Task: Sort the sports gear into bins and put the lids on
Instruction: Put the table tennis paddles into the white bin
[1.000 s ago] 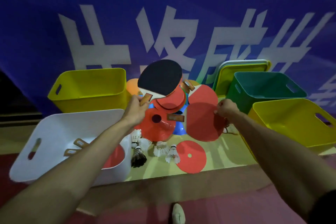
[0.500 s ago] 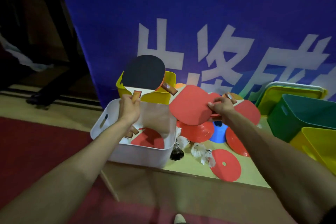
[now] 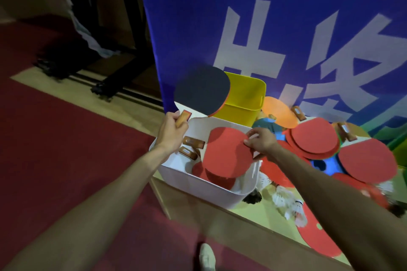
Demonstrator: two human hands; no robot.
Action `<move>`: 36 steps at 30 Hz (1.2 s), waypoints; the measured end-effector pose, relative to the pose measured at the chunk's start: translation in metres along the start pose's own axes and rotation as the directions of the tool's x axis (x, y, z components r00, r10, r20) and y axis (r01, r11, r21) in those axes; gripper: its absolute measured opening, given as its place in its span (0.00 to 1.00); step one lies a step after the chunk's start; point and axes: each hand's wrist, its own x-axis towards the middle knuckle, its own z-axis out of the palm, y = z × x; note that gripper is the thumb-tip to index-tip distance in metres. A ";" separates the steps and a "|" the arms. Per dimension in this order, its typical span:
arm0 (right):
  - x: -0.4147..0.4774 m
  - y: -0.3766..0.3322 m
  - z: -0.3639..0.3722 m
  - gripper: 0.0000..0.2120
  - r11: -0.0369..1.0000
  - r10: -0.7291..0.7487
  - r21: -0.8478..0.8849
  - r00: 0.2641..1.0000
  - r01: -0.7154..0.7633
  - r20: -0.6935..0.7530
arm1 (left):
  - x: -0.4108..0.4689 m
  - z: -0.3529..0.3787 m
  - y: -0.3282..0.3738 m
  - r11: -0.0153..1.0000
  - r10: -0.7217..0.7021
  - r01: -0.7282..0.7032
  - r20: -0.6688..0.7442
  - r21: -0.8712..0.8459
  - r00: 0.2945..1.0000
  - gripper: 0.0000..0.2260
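Observation:
My left hand grips the wooden handle of a black-faced table tennis paddle, held above the far left corner of the white bin. My right hand holds a red-faced paddle by its handle end, blade low over the white bin. Inside the bin lie other paddles, their wooden handles showing. More red paddles lie piled to the right on the low platform.
An empty yellow bin stands behind the white one. White shuttlecocks, red flat discs, an orange disc and a blue cone lie on the platform. A blue banner rises behind. Red carpet lies at left.
Both hands have carried their paddles left. The red paddle has come down over the white bin; the black paddle now stands at the bin's far corner. The view swung left.

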 end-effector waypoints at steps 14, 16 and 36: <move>0.048 0.011 0.069 0.09 0.948 0.136 -0.307 0.976 -0.078 0.173 | 0.028 0.011 -0.033 0.989 -0.087 0.076 0.084 0.125 0.993 0.05; 0.048 0.007 0.064 0.09 0.928 0.179 -0.363 0.956 -0.085 0.232 | 0.029 0.012 -0.033 0.990 -0.065 0.053 0.091 0.129 0.994 0.05; 0.023 -0.061 0.050 0.35 0.481 -0.571 -0.537 0.712 0.693 0.408 | 0.047 -0.014 -0.032 0.815 -0.067 -0.282 0.566 0.506 0.822 0.09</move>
